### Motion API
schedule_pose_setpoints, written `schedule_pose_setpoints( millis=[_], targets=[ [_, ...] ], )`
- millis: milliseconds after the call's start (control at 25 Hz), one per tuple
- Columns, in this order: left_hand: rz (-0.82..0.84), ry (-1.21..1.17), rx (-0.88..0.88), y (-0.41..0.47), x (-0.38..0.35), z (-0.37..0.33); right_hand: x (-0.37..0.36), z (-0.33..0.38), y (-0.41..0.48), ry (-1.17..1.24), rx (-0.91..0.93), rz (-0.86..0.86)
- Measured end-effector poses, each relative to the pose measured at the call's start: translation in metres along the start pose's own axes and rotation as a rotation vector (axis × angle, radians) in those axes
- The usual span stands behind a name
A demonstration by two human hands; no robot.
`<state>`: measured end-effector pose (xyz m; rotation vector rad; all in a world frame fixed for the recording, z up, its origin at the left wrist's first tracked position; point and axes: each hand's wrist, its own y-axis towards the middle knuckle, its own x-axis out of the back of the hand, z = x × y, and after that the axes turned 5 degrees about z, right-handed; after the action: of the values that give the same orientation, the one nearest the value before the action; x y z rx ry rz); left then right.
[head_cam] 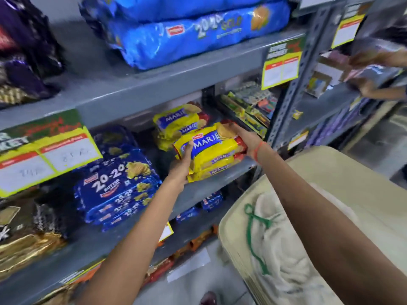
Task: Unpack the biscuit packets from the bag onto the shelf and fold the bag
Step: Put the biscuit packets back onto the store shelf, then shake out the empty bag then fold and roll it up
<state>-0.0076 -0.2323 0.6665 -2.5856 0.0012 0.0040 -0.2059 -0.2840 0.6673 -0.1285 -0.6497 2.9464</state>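
A stack of yellow Marie biscuit packets (pixel 211 150) is gripped between both hands over the front edge of the grey metal shelf (pixel 220 181); the left hand (pixel 184 159) is closed on the stack's near-left end, thumb laid on the top packet's face, and the right hand (pixel 244 137) is closed on its red far-right end. The wrappers are seen to be bright yellow with a blue band carrying white MARIE lettering, a round biscuit printed toward the right end, and a red crimped end; several packets are held one on another, though the exact number cannot be told. Just behind the hands, deeper on the same shelf, a second pile of Marie packets (pixel 179 124) is lying. To the left of the left hand, dark blue 20-20 butter packets (pixel 116 188) are stacked on that shelf. Above the hands, on the next shelf up, large light-blue packs (pixel 198 38) are laid flat. An orange thread (pixel 257 150) is worn on the right wrist. Below the right forearm, a cream bag (pixel 282 249) with a green drawstring (pixel 251 230) is lying crumpled on a beige surface (pixel 352 183). Price labels (pixel 44 157) are hung from the shelf edges.
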Motion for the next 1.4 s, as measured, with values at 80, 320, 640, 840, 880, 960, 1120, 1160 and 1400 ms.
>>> schedule_pose_setpoints(
  millis=[80,320,640,840,880,960,1120,1160,1400],
  targets=[
    [-0.045,0.015,0.02,0.02,0.004,-0.003,-0.012,-0.003,0.023,-0.014,-0.014,-0.017],
    [-0.146,0.04,0.106,0.049,0.006,0.006,-0.025,-0.008,0.039,-0.221,0.015,-0.113],
    [-0.466,0.712,-0.55,0.021,-0.036,0.009,-0.001,-0.008,-0.006,-0.549,0.284,-0.257],
    [-0.328,0.727,-1.04,-0.004,-0.092,0.037,0.053,-0.025,-0.063,-0.717,0.08,-0.133],
    [-0.164,0.72,-1.039,-0.018,-0.12,0.05,0.084,-0.039,-0.086,-0.725,0.049,-0.166],
    [0.068,0.798,-0.901,-0.02,-0.14,0.072,0.113,-0.061,-0.106,-0.803,-0.021,-0.18],
    [0.315,1.016,-0.483,-0.006,-0.174,0.115,0.168,-0.117,-0.146,-0.793,-0.21,-0.279],
    [0.352,1.029,-0.434,-0.004,-0.18,0.126,0.178,-0.135,-0.154,-0.768,-0.249,-0.306],
    [0.378,1.177,-0.262,0.003,-0.213,0.167,0.194,-0.233,-0.199,-0.705,-0.382,-0.449]
  ],
)
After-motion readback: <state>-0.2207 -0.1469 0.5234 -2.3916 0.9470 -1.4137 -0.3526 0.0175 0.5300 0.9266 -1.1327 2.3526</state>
